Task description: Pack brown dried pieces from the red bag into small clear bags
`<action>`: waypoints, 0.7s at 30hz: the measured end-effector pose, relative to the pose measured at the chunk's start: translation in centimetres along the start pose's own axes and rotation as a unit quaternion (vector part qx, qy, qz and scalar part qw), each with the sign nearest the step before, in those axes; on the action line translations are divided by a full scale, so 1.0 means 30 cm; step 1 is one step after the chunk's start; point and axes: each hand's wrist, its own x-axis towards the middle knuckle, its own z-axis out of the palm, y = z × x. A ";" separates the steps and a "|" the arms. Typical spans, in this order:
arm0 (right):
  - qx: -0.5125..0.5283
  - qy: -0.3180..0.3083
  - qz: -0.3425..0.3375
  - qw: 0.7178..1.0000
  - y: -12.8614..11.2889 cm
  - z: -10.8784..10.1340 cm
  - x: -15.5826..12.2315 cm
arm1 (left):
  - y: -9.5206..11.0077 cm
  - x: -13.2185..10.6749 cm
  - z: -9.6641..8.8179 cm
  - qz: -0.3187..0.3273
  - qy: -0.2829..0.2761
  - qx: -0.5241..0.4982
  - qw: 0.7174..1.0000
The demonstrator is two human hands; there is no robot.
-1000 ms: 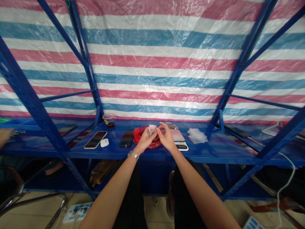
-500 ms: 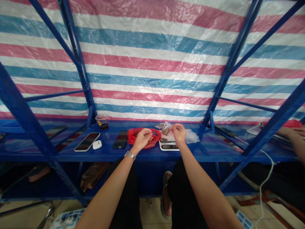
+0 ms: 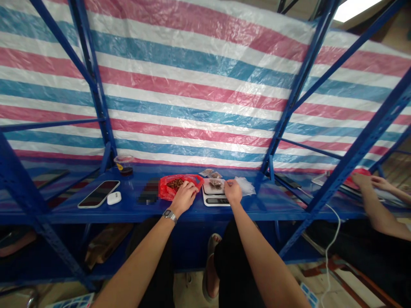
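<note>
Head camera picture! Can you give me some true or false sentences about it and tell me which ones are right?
The left hand touches a red plastic bag. True.
A silver wristwatch is on the right wrist. False: it is on the left wrist.
A white digital kitchen scale stands on a blue metal shelf. True.
The red plastic bag holds blue marbles. False: it holds brown pieces.
The right hand is beside the scale. True.

A crumpled red plastic bag (image 3: 192, 181) lies open, showing brown chunks (image 3: 175, 184) inside. Just beside it sits a white digital scale (image 3: 213, 199), with a small clear bag (image 3: 215, 182) of brown contents on its platform.
</note>
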 end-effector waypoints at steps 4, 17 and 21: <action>-0.016 -0.002 -0.020 1.000 -0.008 -0.002 -0.025 | -0.003 -0.001 0.000 -0.008 0.018 0.041 0.999; 0.003 0.067 -0.007 0.998 -0.044 -0.032 -0.044 | 0.047 0.015 0.028 0.003 0.053 0.056 0.997; 0.003 0.058 -0.011 0.998 -0.037 -0.035 -0.047 | 0.040 0.010 0.026 0.006 0.053 0.050 0.997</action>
